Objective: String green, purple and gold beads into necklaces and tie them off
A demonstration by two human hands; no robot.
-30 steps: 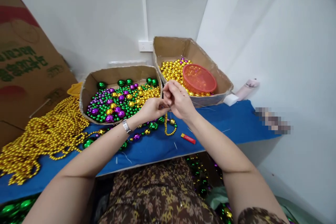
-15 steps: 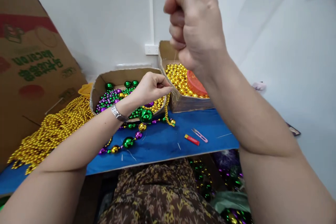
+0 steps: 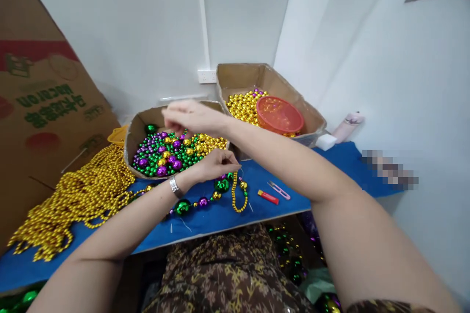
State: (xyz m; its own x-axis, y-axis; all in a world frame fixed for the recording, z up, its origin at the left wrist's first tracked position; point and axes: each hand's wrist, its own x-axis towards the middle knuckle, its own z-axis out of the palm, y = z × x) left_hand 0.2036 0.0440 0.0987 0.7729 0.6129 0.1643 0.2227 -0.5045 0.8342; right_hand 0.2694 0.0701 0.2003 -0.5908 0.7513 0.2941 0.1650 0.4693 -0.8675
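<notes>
My left hand (image 3: pixel 217 165), with a metal-band watch (image 3: pixel 175 186) on the wrist, is closed in a pinch on a thin thread. From the fingertips the bead strand (image 3: pixel 234 198) hangs in a gold loop onto the blue cloth. Larger green, purple and gold balls (image 3: pixel 182 207) of a strand lie under and beside that hand. Over the beads box (image 3: pixel 129 154) hovers my right hand (image 3: pixel 191 118), blurred, its fingers curling down above the loose green, purple and gold beads (image 3: pixel 172 149). Whether it holds anything cannot be made out.
Gold bead strands (image 3: pixel 84 190) are heaped at left before a tall carton (image 3: pixel 40 102). A second box (image 3: pixel 271 76) holds gold beads and a red bowl (image 3: pixel 279 115). Pink thread snips (image 3: pixel 279 190) and a red-yellow lighter (image 3: pixel 268 197) lie near the table's front edge.
My right hand has come down and left from high up to above the beads box. My left hand is lower in view, and more of the gold strand hangs below it.
</notes>
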